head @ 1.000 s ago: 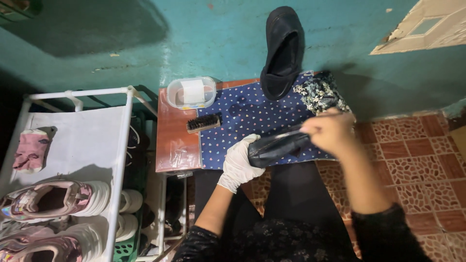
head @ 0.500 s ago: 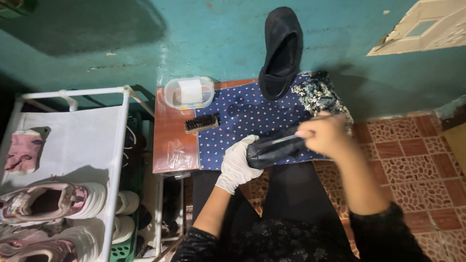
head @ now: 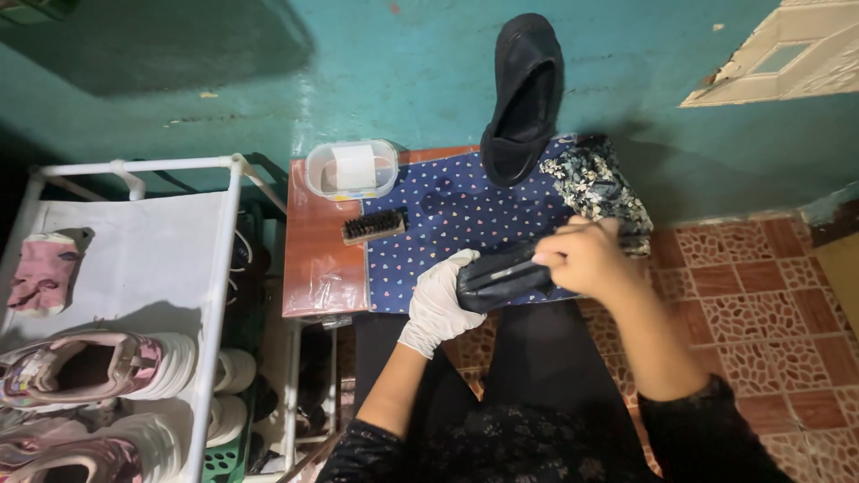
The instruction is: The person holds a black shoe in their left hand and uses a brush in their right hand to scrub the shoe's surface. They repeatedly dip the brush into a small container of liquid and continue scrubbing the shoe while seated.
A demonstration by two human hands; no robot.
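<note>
A small reddish-brown table (head: 318,259) stands against a teal wall (head: 376,72) in the upper middle of the frame. Most of its top is covered by a dark blue cloth with small dots (head: 447,224). To the right the floor is patterned red-brown tile (head: 761,304), and a pale panelled door (head: 787,49) shows at the upper right corner.

At the centre of the frame, over the near edge of the table, the left hand (head: 438,304), in a white glove, has its grip closed around the near end of a black shoe (head: 497,275) lying on its side. The bare right hand (head: 586,258) is closed on the shoe's far end, fingers curled over it; whatever it may hold against the shoe is hidden.

A second black shoe (head: 523,94) leans toe-up against the wall at the back of the table. Beside it lies a crumpled floral cloth (head: 595,183). A clear lidded plastic tub (head: 352,168) sits at the back left corner, and a small dark bristle brush (head: 374,225) lies just in front of it on the cloth's edge.

At the left of the frame stands a white shoe rack (head: 219,295) carrying a pink sock (head: 40,273) and pink-and-white sneakers (head: 98,367), the lowest cut off by the frame. The space under the table is dark and hard to read.
</note>
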